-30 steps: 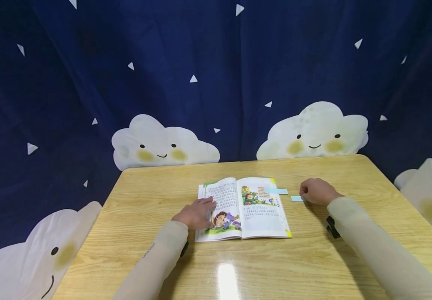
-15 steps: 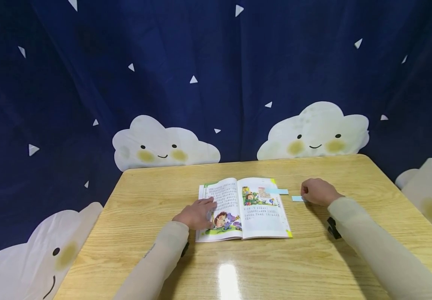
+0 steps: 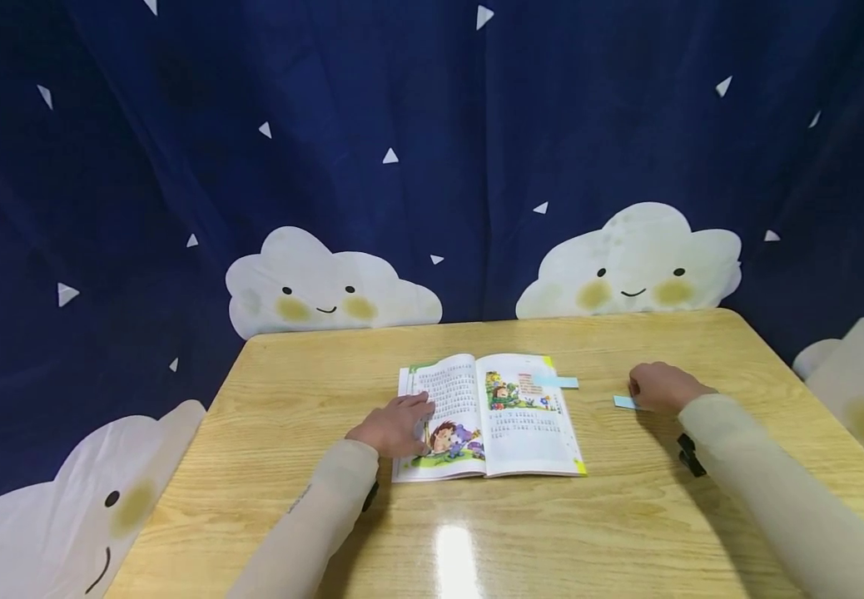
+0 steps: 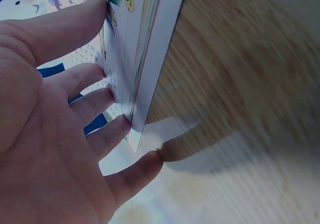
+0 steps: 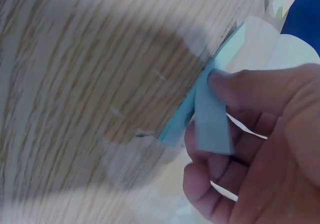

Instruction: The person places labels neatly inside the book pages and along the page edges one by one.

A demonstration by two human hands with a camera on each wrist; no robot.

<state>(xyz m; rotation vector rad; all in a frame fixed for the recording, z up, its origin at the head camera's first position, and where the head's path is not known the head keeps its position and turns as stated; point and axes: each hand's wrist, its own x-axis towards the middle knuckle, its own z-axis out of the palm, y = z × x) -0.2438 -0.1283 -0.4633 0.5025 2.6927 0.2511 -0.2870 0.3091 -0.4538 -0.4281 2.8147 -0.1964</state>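
Pinching light-blue paper strips (image 5: 212,124), the curled right hand (image 3: 664,388) sits near the open illustrated book (image 3: 522,445), where the spread left hand (image 3: 393,428) rests.

Pale wooden table (image 3: 312,399) with streaked grain and rounded far corners; picture it as a clock, 6 o'clock nearest the viewer, that edge out of view. Near the centre, a book (image 3: 494,423) lies open, pages up, its spine running from 12 to 6. Toward 6 o'clock, glare (image 3: 454,557) whitens the wood. Between 2 and 3, a blue pad (image 5: 182,121) sits close to the surface; contact is unclear.
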